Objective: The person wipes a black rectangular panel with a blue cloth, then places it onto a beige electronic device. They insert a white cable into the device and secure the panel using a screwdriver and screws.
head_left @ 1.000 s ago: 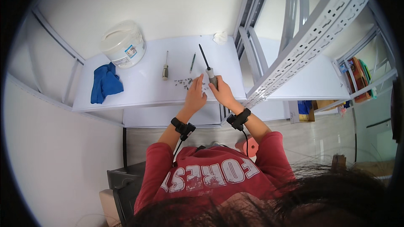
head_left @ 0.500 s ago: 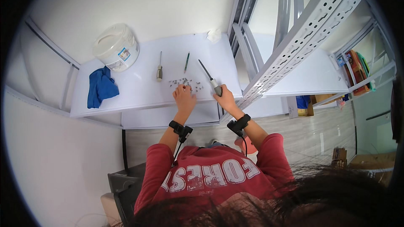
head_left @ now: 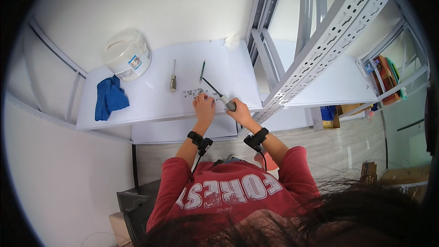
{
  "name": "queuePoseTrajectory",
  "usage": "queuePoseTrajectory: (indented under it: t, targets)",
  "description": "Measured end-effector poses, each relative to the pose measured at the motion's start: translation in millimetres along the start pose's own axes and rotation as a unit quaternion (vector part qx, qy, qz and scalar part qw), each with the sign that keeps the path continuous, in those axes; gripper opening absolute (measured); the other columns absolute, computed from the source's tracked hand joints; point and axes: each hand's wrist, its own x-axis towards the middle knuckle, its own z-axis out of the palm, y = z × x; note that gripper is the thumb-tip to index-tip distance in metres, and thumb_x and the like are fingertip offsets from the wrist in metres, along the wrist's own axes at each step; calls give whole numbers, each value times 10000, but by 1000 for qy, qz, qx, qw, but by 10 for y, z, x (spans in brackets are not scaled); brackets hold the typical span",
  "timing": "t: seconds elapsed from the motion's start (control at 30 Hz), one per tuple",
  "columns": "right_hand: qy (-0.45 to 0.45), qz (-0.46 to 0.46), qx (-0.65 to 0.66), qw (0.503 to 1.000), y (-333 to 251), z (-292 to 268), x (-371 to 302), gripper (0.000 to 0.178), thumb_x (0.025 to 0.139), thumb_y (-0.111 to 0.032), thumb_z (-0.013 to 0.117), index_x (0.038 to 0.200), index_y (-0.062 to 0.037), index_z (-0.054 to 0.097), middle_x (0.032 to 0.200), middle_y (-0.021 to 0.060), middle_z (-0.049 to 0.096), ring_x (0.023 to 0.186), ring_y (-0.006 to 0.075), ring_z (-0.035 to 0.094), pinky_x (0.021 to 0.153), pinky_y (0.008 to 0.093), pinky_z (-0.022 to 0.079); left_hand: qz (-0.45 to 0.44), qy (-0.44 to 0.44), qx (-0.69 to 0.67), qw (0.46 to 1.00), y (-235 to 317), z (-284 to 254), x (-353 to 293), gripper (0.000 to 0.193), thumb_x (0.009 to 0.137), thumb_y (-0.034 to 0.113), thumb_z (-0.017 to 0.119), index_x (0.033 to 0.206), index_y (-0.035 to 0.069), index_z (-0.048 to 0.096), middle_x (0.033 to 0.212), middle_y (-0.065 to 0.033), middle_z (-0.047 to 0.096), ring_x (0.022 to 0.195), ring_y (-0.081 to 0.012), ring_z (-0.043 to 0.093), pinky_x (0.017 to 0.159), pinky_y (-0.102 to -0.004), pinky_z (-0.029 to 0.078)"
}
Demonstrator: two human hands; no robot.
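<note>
My right hand [head_left: 238, 112] is wrapped round the grey handle of a screwdriver [head_left: 228, 104]. Its long dark shaft slants up to the left, over the shelf, with the tip close to the lower end of a dark green pencil [head_left: 202, 69]. At the near side of a scatter of small metal pieces [head_left: 189, 93], which look like screws, is my left hand [head_left: 204, 108]. Its fingers are bent and drawn together; whatever they pinch is too small to make out. A second screwdriver [head_left: 173, 83], with a clear shaft and a beige-grey handle, lies left of the pencil.
On the white shelf [head_left: 151, 96] stand a white lidded bucket [head_left: 142, 66] and a crumpled blue cloth [head_left: 109, 99] at left. A white tissue [head_left: 232, 42] lies at the back right. A perforated metal post [head_left: 315, 59] rises beside my right hand.
The screwdriver in my right hand has swung leftward, its tip now over the shelf near the pencil. My left hand has shifted slightly right, and both hands are closer together.
</note>
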Motion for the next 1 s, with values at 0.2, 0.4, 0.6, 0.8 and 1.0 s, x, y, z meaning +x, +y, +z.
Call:
queuePoseTrajectory:
  t: [0.2, 0.4, 0.6, 0.8, 1.0]
  targets:
    - [-3, 5, -5, 1000, -66, -54, -79, 349, 689, -192, 729, 942, -32, 550, 769, 168, 621, 715, 325, 621, 667, 369, 486, -3, 14, -104, 994, -71, -89, 162, 197, 752, 58, 648, 934, 79, 576, 899, -81, 540, 883, -284, 523, 793, -412, 398]
    - [-35, 21, -11, 999, -184, -226, -169, 342, 694, -183, 711, 954, -39, 542, 823, 189, 627, 784, 377, 609, 694, 419, 480, -39, 10, -191, 981, -47, -496, 519, 136, 851, 47, 555, 984, 35, 536, 768, -117, 619, 700, -298, 589, 650, -374, 476]
    - [-54, 15, -22, 998, -326, -300, -242, 342, 695, -189, 708, 959, -43, 547, 830, 188, 628, 786, 373, 610, 690, 420, 482, -25, 37, -210, 977, -155, -685, 647, 113, 844, 37, 574, 951, 16, 603, 781, -113, 638, 672, -203, 609, 634, -296, 485]
    - [-73, 21, -12, 997, -392, -316, -254, 347, 696, -190, 706, 970, -45, 550, 836, 187, 631, 787, 371, 612, 691, 419, 482, -64, 22, -246, 967, -224, -611, 611, 130, 841, 25, 561, 949, 12, 632, 798, -123, 650, 680, -202, 623, 640, -298, 488]
    - [-65, 10, -15, 998, -391, -326, -251, 348, 696, -184, 706, 969, -40, 544, 840, 190, 632, 783, 371, 612, 690, 418, 481, -75, 5, -277, 958, -203, -579, 585, 152, 860, 26, 522, 961, 12, 634, 750, -110, 653, 650, -195, 632, 626, -292, 493]
